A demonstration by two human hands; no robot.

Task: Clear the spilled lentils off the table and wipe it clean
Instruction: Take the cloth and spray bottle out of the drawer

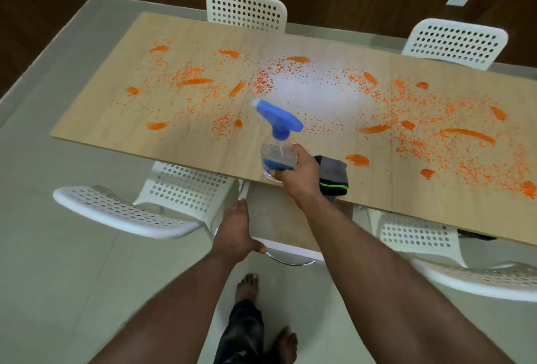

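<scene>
While your right hand (293, 173) grips the spray bottle (277, 143) by its slick body and your left hand (236, 231) rests flat on a chair (290, 244), loose lentils (406, 119) cover the bench (203, 145); they roll, so sweep gently with the soft cloth (334, 177).

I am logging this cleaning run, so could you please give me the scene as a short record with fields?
table: wooden table, strewn with orange lentils and orange smears
right hand: right hand grips a spray bottle, nozzle aimed over the table
left hand: left hand rests on a white chair at the near edge
cloth: folded grey cloth lies on the near edge, beside the right hand
progress: lentils not yet cleared
</scene>
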